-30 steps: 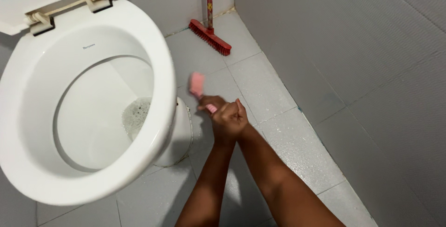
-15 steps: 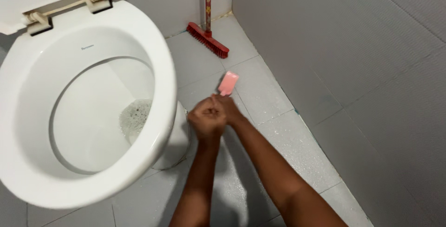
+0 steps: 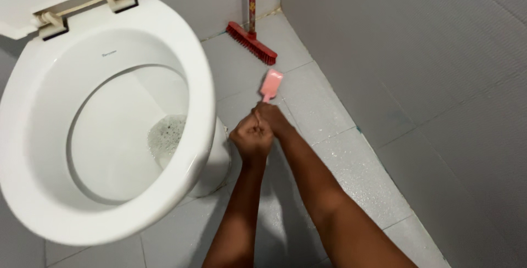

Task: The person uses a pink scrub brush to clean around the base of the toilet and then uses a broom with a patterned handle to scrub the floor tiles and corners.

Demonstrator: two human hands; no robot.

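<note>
Beside the toilet [image 3: 181,54], both hands, left hand [image 3: 251,136] and right hand [image 3: 272,117], grip the pink brush [image 3: 271,83] handle.

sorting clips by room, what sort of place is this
A bathroom, most likely a small toilet room: a white ceramic toilet bowl with its seat lid raised, grey tiled floor and walls, and a red long-handled floor brush leaning in the corner.
</note>
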